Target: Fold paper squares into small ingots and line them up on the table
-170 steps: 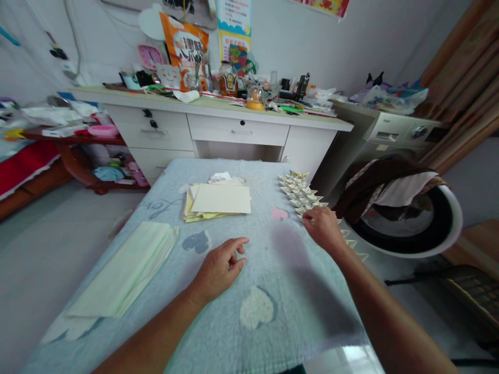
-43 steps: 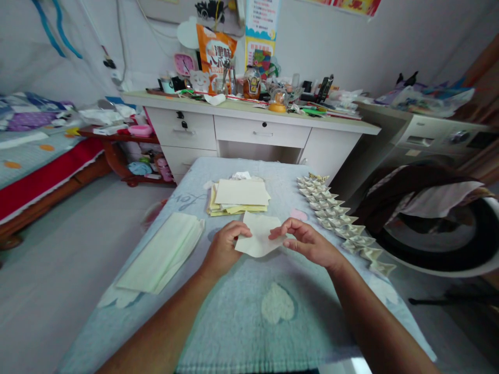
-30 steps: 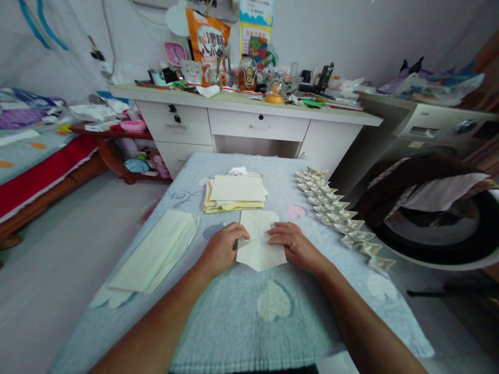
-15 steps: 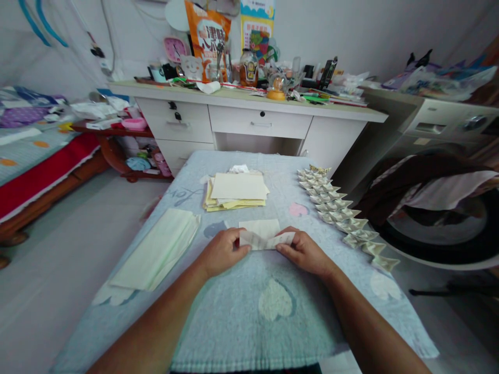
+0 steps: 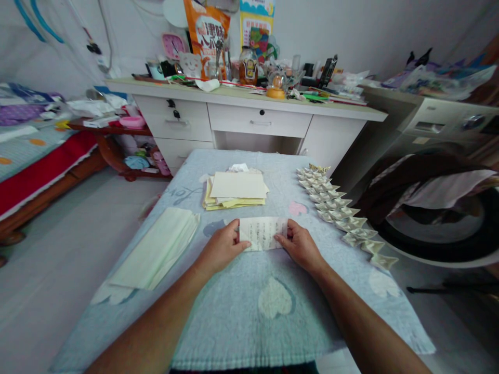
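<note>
A small sheet of paper [image 5: 262, 234] with lines of handwriting is stretched between my hands above the cloth-covered table [image 5: 230, 311]. My left hand [image 5: 226, 241] pinches its left edge between thumb and fingers. At the right edge my right hand [image 5: 298, 243] grips it the same way, its thumb on the written face. Just beyond lies a stack of cream and yellow paper [image 5: 237, 186]. Folded pale green sheets [image 5: 156, 249] rest to the left. Along the right side runs a row of folded paper pieces [image 5: 337, 213] with pointed ends.
Behind the table stands a white desk [image 5: 257, 124] with a jar [image 5: 248, 66], an orange snack bag [image 5: 206, 34] and clutter on top. A washing machine [image 5: 436, 124] with cloth hanging from its door is at the right. A bed [image 5: 47, 171] stands at the left.
The paper was partly folded over in my hands, with its upper part behind. Now it is opened out and its handwriting faces me. My right hand has shifted slightly.
</note>
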The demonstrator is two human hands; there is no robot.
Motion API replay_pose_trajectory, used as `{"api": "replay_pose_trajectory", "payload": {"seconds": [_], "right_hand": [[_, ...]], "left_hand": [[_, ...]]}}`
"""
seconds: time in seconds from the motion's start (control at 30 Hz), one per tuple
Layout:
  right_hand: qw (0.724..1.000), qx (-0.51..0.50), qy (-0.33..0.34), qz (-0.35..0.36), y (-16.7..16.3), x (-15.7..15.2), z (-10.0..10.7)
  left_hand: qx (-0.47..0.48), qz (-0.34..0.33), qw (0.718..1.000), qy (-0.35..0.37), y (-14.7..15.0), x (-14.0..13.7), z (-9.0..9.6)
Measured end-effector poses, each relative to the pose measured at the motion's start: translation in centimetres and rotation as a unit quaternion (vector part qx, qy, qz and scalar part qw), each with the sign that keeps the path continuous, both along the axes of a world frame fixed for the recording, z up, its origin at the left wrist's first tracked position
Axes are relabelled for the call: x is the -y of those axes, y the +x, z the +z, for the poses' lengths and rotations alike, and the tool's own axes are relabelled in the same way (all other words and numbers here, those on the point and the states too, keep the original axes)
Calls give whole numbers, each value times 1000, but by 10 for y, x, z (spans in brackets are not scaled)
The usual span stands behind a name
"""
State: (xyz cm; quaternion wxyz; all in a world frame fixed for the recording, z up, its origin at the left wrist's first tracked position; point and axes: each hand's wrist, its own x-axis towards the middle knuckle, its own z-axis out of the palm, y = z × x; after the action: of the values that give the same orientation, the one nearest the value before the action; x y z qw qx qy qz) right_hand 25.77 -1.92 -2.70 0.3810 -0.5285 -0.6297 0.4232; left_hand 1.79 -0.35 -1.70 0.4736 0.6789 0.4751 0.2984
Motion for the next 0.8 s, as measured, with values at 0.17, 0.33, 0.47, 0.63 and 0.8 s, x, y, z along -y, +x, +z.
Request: {"api": "replay_pose_trajectory", "payload": {"seconds": [0.17,0.33,0.47,0.63,0.8], "right_hand": [[1000,12,11,19,0,1,10],[993,-17,33,110,6,6,26],[991,21,73,109,15,7,31],[985,32,117,121,15,5,30],[992,-63,49,96,4,7,27]], "left_hand": [[74,-21,996,-35,3,1,-1],[-5,-41,994,97,3,2,11],[-21,-30,985,169,2,4,23],[74,39,989,126,2,6,21],[175,69,978,91,2,11,23]]}}
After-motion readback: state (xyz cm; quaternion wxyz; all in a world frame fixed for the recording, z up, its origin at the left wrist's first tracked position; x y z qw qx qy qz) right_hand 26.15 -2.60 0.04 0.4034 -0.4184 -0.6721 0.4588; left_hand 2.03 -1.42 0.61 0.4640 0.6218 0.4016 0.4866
